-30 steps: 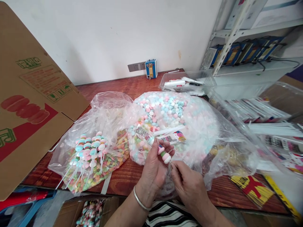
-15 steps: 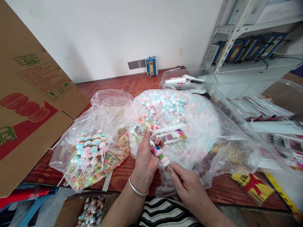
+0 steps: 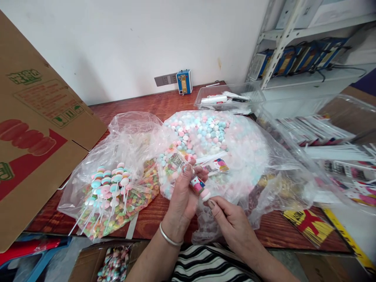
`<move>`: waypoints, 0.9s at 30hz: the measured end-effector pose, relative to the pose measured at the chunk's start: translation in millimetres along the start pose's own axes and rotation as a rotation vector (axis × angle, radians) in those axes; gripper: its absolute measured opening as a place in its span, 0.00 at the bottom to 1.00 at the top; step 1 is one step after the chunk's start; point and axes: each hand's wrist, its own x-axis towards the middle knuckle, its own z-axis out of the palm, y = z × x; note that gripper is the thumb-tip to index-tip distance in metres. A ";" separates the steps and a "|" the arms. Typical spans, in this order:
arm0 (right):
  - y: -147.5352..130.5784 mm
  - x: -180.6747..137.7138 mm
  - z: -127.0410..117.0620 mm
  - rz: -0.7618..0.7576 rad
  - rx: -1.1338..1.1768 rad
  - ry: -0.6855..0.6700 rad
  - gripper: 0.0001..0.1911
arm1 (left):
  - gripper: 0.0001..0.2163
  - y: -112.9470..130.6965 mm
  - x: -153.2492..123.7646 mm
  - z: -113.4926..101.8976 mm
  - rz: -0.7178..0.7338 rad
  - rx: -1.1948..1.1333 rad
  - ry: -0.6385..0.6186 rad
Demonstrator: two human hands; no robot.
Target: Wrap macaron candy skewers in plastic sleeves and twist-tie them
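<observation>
Cardboard box [image 3: 35,129] leans at your left, and the table [image 3: 164,103] carries two clear bags lying slack within reach: the big bag [image 3: 205,133] of loose pastel sweets and the smaller bag [image 3: 117,184] topped with skewered ones. Your left hand [image 3: 182,199] is curled round a candy stick [image 3: 198,186] in its printed wrapper, tilted above the near edge, probably to steady it. Your right hand [image 3: 232,223] pinches its lower end, other fingers folded.

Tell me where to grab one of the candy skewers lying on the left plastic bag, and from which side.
Pinch a bare white stick near its free end, coming from the person's side. The candy skewers lie fanned, sticks pointing that way, with their candy discs bunched at the far end on the bag of loose candy.
</observation>
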 end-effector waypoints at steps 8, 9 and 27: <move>7.4 -15.1 7.3 0.005 -0.098 -0.033 0.16 | 0.09 3.0 12.2 2.3 0.071 -0.088 0.066; 9.3 -14.5 8.9 0.000 -0.115 -0.015 0.16 | 0.09 -4.2 8.9 3.1 0.057 -0.063 0.058; 15.7 -12.4 12.4 -0.184 -0.421 0.118 0.17 | 0.07 -1.5 13.4 6.4 -0.015 -0.161 0.082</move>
